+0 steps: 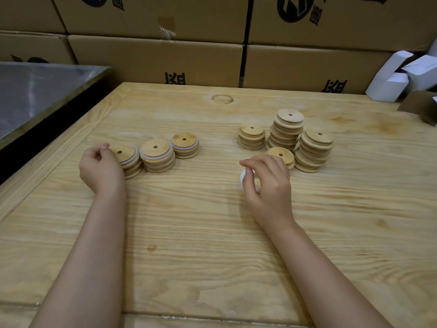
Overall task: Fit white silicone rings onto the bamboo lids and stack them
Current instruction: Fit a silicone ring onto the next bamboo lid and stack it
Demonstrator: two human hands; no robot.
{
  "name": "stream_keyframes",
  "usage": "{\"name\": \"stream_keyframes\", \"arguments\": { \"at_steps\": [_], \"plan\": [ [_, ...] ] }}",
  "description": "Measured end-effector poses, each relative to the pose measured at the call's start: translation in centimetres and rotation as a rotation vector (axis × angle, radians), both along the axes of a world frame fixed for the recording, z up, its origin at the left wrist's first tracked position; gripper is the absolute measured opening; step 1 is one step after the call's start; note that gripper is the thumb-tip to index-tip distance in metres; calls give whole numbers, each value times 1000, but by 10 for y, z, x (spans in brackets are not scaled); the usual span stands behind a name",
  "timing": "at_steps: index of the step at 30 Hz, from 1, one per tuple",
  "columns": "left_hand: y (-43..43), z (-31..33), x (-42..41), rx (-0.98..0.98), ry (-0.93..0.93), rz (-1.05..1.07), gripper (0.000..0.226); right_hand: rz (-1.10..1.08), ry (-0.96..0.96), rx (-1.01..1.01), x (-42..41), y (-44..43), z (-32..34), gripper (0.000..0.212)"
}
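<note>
Three short stacks of bamboo lids with white silicone rings stand at the left: one (127,159) by my left hand, a middle one (157,155), and a third (185,145). My left hand (100,170) rests against the leftmost stack, fingers curled with nothing visibly in them. To the right stand several stacks of plain bamboo lids: a short stack (251,136), a tall stack (287,129), another tall stack (314,150) and a low pile (282,157). My right hand (267,183) sits just before the low pile, pinching white silicone rings (243,179), mostly hidden under the palm.
The work surface is a light wooden table (212,245). Brown cardboard cartons (189,60) wall off the far edge. A dark metal tray or sheet (35,91) lies at the far left. Small white boxes (402,76) and an open carton (423,107) sit at the far right.
</note>
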State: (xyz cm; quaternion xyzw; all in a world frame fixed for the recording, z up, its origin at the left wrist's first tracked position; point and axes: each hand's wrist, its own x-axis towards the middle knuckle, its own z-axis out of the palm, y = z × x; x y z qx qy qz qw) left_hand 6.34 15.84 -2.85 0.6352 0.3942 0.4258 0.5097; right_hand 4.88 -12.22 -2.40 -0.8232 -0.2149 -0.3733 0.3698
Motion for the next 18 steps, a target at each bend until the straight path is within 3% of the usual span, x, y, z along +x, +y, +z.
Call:
{"name": "stream_keyframes", "arguments": {
  "at_steps": [5, 7, 9, 14, 18],
  "plan": [
    [-7, 3, -2, 35, -38, 88, 36, 7, 11, 6, 0, -1, 1, 26],
    [-16, 10, -6, 250, -43, 232, 38, -6, 15, 13, 0, -1, 2, 26],
    [-31, 15, -7, 497, -101, 240, 37, -34, 16, 40, 1, -2, 4, 26],
    [-80, 9, -6, 970, -201, -201, 32, -240, 55, 104, 9, -13, 3, 26],
    [-105, 7, -5, 1159, -265, -553, 19, -495, 424, 71, 21, -22, -3, 46]
  ]
}}
